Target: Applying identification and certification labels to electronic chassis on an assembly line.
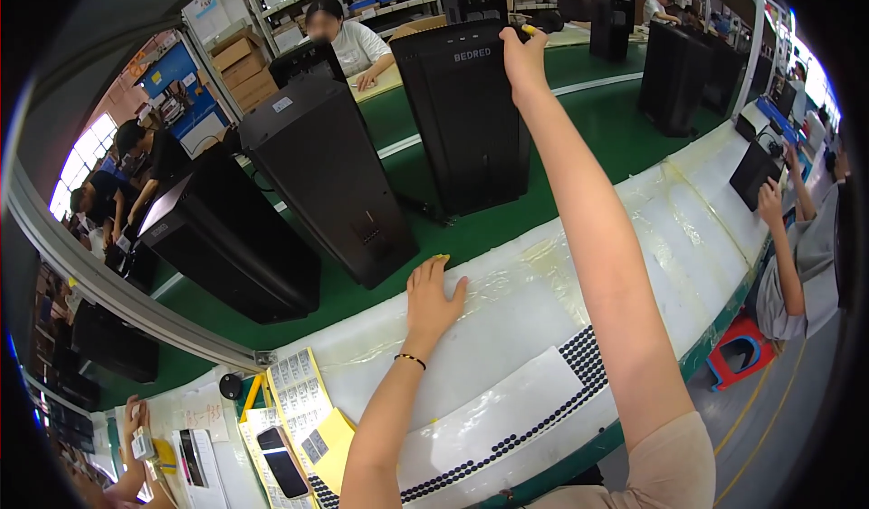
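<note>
My right hand reaches far forward to the top right corner of a tall black cabinet, shaped like a tower speaker. It grips that corner, with some fingers hidden behind; a yellow fingertip cover shows. My left hand lies open on the white, film-covered bench near its far edge, fingers spread, also with yellow at the fingertips. The gripped cabinet stands upright on the green conveyor belt. Left of it stand a second black cabinet and a third. A dark cable lies between two cabinets.
On the bench lie a sheet with rows of black round pads, yellow label sheets and a phone. More black cabinets stand right on the belt. A person sits opposite; another works at right by a red stool.
</note>
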Demonstrator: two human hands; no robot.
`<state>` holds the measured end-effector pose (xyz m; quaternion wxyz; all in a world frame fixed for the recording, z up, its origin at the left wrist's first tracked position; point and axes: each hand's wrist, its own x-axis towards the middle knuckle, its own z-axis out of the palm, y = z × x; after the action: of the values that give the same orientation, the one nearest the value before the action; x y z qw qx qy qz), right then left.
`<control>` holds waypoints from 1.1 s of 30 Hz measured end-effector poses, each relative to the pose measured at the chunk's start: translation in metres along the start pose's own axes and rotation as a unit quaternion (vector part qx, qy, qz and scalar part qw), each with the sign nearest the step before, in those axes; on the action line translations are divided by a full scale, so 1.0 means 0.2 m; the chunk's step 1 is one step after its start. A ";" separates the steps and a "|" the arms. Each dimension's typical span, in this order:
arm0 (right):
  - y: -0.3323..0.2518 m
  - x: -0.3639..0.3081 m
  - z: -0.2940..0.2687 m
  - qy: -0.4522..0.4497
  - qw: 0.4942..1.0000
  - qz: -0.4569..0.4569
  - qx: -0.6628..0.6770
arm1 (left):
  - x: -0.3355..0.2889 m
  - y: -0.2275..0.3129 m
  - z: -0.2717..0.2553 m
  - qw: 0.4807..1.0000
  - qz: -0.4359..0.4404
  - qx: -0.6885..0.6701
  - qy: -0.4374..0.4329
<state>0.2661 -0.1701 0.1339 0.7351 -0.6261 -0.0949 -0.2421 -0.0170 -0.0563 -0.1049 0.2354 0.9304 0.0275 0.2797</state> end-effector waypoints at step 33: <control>-0.06 -1.45 -1.37 -0.124 0.923 0.262 0.254 | -0.13 0.29 0.10 0.493 -0.285 -0.805 -0.163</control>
<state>-0.0354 -0.3671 -0.0375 0.8893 -0.4455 -0.0759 0.0708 -0.0318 -0.1204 -0.1072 0.9497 0.3073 0.0151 -0.0587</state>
